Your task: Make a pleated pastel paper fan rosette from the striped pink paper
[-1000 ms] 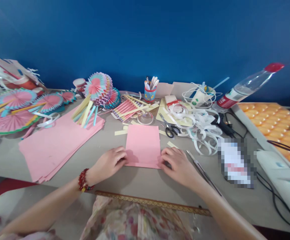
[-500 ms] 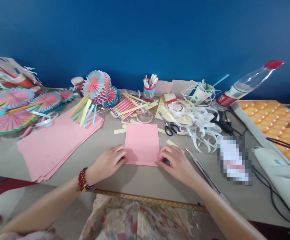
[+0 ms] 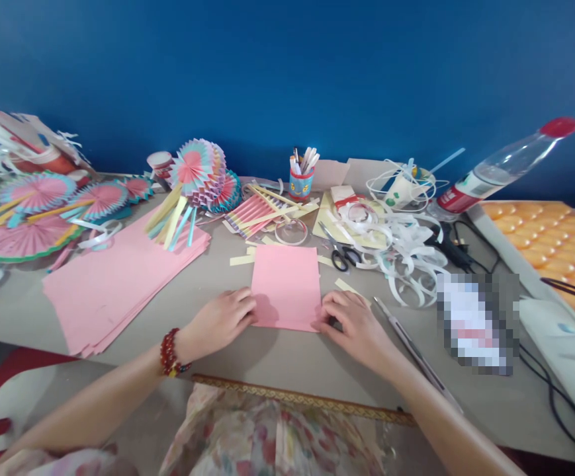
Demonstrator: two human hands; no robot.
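A pink sheet of paper lies on the table in front of me, with a narrow crease or fold along its near edge. My left hand, a red bead bracelet on its wrist, pinches the sheet near its lower left corner. At the lower right corner my right hand holds it with bent fingers. Both sets of fingertips press low against the table, and the thumbs are partly hidden. Scissors with black handles rest beyond the sheet's right side.
To the left lies a stack of pink paper under folded paper fans. A pen cup, curled white strips and a plastic bottle stand or lie farther back. A metal utility knife is right of my right hand.
The view has shifted slightly, so everything sits a little farther right. Both hands stay at the near corners of the pink paper, with no clear change in their hold.
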